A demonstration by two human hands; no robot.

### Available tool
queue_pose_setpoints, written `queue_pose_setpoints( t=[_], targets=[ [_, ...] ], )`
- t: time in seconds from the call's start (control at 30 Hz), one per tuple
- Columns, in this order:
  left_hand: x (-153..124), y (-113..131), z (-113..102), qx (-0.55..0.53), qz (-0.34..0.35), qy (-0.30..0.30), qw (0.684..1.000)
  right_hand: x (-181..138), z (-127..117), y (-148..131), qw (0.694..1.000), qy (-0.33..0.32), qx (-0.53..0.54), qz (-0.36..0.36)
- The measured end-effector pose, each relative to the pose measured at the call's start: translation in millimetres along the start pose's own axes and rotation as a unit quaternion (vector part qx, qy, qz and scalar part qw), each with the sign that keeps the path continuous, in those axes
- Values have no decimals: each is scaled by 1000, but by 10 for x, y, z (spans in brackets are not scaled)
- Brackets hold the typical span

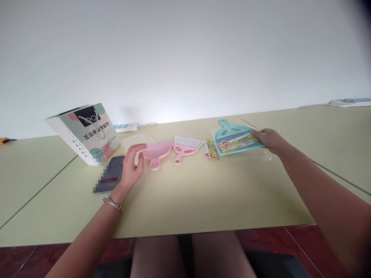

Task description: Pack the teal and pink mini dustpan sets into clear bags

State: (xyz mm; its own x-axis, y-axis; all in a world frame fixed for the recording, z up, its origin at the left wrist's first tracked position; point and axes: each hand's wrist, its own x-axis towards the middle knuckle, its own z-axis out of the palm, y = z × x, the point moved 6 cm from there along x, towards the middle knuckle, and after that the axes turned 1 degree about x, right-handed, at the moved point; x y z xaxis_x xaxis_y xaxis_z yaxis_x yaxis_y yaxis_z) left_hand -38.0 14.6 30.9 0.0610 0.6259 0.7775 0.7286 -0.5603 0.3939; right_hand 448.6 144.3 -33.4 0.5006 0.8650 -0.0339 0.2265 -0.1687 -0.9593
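Observation:
On the table lies a pink dustpan [158, 148] with its short handle toward me. My left hand [133, 164] is at its left edge, thumb and fingers apart in a curve; whether a fingertip touches the rim, I cannot tell. A pink hand brush [185, 150] with white bristles lies just right of the dustpan. My right hand [268, 139] grips the right edge of a teal dustpan and brush set [236, 133], which is in a clear wrapper with a printed label. Next to that set lies a small colourful label card [211, 150].
A paper bag [97, 133] with rope handles stands at the left, tilted. Before it lies a phone [111, 175], partly behind my left hand. Crumpled clear plastic [137, 139] lies behind the pink dustpan. Power strips [126, 126] rest along the wall.

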Motion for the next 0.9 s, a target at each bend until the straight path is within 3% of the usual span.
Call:
queue_pose_setpoints(
  t=[0.07,0.13,0.23,0.3,0.33,0.4,0.5,0.57,0.63,0.73,0.8,0.9],
  targets=[
    [71,52,93,-56,-76,5,996,-256,268,-228,990,-117,77,-17],
    [137,64,299,-142,-177,-44,973,-569,563,-425,976,-201,84,-25],
    [143,33,636,-266,-347,-145,887,-1065,1082,-628,943,-326,58,-40],
    [111,3,743,-301,-415,-184,839,-1340,1394,-700,920,-388,32,-50],
    [103,-22,748,-309,-427,-183,830,-1435,1509,-720,916,-398,25,-50],
    [104,-93,685,-320,-424,-145,834,-1526,1617,-769,931,-358,16,-73],
    [91,-224,541,-316,-419,-59,849,-1557,1440,-902,966,-160,41,-200],
    [84,-288,468,-306,-418,6,856,-1637,1325,-903,960,-102,61,-252],
    [77,-306,449,-307,-412,57,856,-1728,1389,-782,958,-185,71,-206],
    [58,-254,498,-296,-389,80,869,-1918,1577,-550,931,-325,161,-46],
    [68,-187,512,-250,-352,71,899,-2019,1663,-487,907,-347,236,22],
    [163,-124,438,-144,-274,51,949,-2052,1731,-480,901,-346,259,46]
  ],
)
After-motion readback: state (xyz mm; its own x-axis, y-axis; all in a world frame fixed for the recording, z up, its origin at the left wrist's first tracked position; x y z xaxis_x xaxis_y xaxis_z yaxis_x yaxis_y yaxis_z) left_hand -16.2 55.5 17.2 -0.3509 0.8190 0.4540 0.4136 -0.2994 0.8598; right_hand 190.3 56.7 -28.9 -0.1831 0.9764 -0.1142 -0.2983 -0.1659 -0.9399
